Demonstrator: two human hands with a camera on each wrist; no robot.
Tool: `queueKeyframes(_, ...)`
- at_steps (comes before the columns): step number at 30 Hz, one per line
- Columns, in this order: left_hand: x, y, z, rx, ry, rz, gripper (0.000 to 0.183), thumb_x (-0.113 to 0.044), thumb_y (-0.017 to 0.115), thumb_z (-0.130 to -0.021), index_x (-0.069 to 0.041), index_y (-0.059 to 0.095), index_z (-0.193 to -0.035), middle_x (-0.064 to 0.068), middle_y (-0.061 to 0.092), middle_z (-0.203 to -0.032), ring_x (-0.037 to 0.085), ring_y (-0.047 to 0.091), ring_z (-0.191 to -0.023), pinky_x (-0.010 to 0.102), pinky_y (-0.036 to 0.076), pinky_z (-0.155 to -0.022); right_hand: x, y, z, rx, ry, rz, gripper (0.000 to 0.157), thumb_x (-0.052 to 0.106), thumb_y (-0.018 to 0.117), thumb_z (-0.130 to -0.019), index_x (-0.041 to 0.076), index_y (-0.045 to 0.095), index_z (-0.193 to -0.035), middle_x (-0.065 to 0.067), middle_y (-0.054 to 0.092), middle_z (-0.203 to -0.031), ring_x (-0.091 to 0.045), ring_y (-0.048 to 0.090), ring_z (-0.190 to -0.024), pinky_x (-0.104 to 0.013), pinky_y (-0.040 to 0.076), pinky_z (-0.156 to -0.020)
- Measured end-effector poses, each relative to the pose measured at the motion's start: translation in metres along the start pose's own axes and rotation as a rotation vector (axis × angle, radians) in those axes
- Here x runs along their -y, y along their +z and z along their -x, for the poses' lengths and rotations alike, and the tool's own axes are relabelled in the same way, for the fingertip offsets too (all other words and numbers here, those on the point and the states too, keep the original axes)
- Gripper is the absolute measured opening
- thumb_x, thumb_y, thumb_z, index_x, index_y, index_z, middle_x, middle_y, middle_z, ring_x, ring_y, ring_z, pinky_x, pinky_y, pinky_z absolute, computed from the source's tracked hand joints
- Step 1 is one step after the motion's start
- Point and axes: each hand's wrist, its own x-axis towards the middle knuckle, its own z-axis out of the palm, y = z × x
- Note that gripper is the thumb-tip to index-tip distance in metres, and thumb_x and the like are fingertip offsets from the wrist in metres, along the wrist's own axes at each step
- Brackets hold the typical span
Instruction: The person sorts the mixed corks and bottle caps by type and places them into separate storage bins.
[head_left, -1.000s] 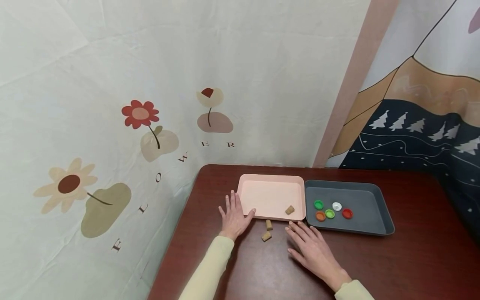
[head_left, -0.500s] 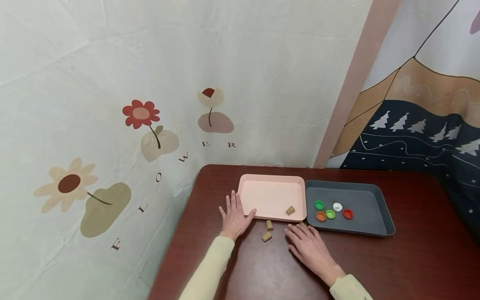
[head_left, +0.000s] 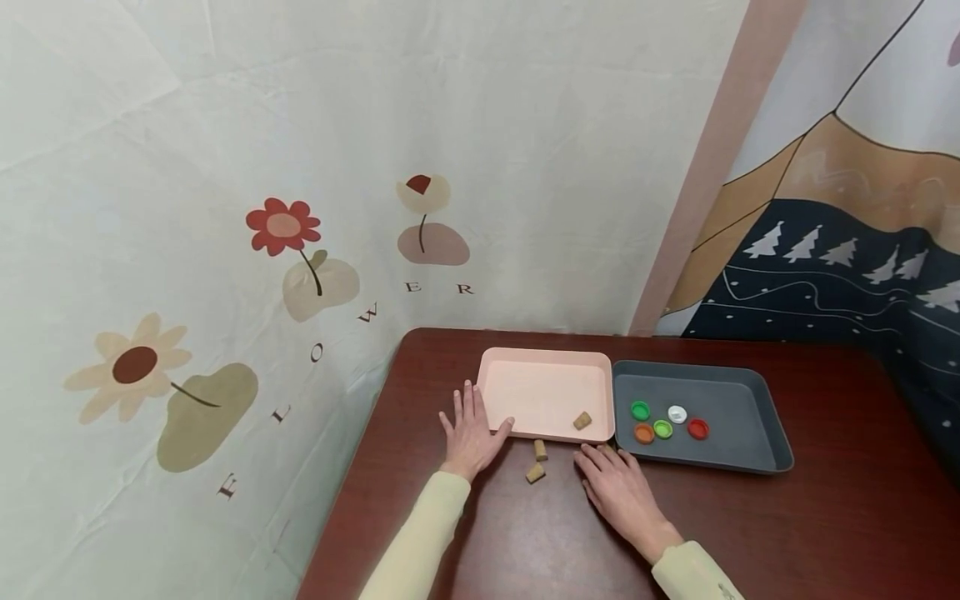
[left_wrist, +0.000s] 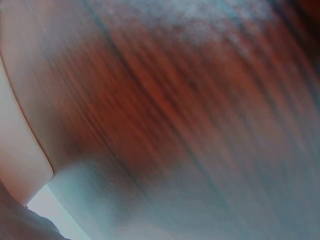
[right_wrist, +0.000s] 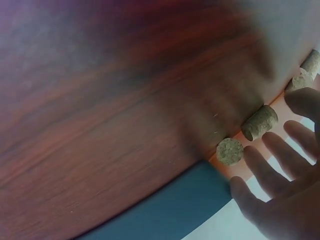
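My left hand (head_left: 472,437) lies with straight fingers along the left front corner of the pink tray (head_left: 540,387), thumb over its front rim. My right hand (head_left: 621,496) is palm down before the tray's right front corner, its fingers loosely bent. In the right wrist view, its fingertips are right beside a cork piece (right_wrist: 230,151) seen end-on and another cork piece (right_wrist: 260,123) on its side; none is gripped. Between the hands lie two cork pieces, the farther cork (head_left: 541,450) and the nearer cork (head_left: 535,473). One more cork (head_left: 582,421) sits inside the tray.
A dark grey tray (head_left: 738,425) adjoins the pink one on the right. It holds several bottle caps, among them a white cap (head_left: 677,414) and a red cap (head_left: 698,429). Both trays stand on a reddish-brown table (head_left: 840,517), with a printed curtain (head_left: 525,167) behind.
My right hand's wrist has shifted left and forward, and its fingers now point more straight ahead. The left hand stays on the pink tray, and the corks between the hands keep their places.
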Motion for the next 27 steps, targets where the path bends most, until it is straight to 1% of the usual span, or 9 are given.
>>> queueKeyframes(9,-0.0003,-0.0007,-0.0008,-0.021,0.014,0.002,0.101,-0.068,0.050,-0.096,0.005,0.024,-0.161,0.022,0.015,-0.171,0.044,0.016,-0.156,0.078,0.014,-0.112,0.0011,0.0020,-0.0038,-0.053,0.036,0.027,0.039,0.016,0.082,-0.088,0.010,0.072,-0.126,-0.011,0.071,-0.124,-0.035,0.066,-0.110,-0.056,0.052,-0.086)
queueKeyframes(14,0.0001,0.0000,-0.0010,-0.003,0.005,-0.005,0.102,-0.069,0.049,-0.096,0.003,0.021,-0.162,0.020,0.013,-0.171,0.043,0.014,-0.156,0.078,0.013,-0.113,0.0005,0.0043,-0.0046,-0.110,0.027,0.039,0.039,0.013,0.084,-0.086,0.010,0.073,-0.123,-0.010,0.073,-0.113,-0.035,0.068,-0.100,-0.054,0.052,-0.077)
queueKeyframes(18,-0.0008,-0.0003,-0.0005,0.012,-0.006,-0.015,0.103,-0.071,0.047,-0.096,0.002,0.019,-0.163,0.019,0.011,-0.172,0.041,0.013,-0.157,0.077,0.013,-0.114,0.0013,0.0048,-0.0048,-0.151,0.017,0.038,0.032,0.011,0.084,-0.085,0.010,0.075,-0.116,-0.010,0.071,-0.104,-0.036,0.068,-0.095,-0.053,0.052,-0.073)
queueKeyframes(22,-0.0009,0.0007,-0.0010,0.020,-0.014,-0.022,0.103,-0.071,0.046,-0.097,0.001,0.018,-0.164,0.018,0.010,-0.172,0.040,0.012,-0.158,0.076,0.013,-0.115,0.0019,0.0049,-0.0045,-0.143,0.020,0.045,0.024,0.007,0.080,-0.085,0.011,0.075,-0.108,-0.010,0.068,-0.100,-0.036,0.067,-0.095,-0.052,0.051,-0.072)
queueKeyframes(27,-0.0003,0.0020,-0.0017,0.014,-0.014,-0.017,0.103,-0.071,0.045,-0.097,0.001,0.018,-0.164,0.019,0.011,-0.172,0.040,0.012,-0.157,0.076,0.013,-0.115,0.0015,0.0060,-0.0036,-0.116,0.030,0.042,0.022,0.003,0.078,-0.085,0.012,0.074,-0.104,-0.010,0.065,-0.100,-0.036,0.067,-0.096,-0.052,0.051,-0.072)
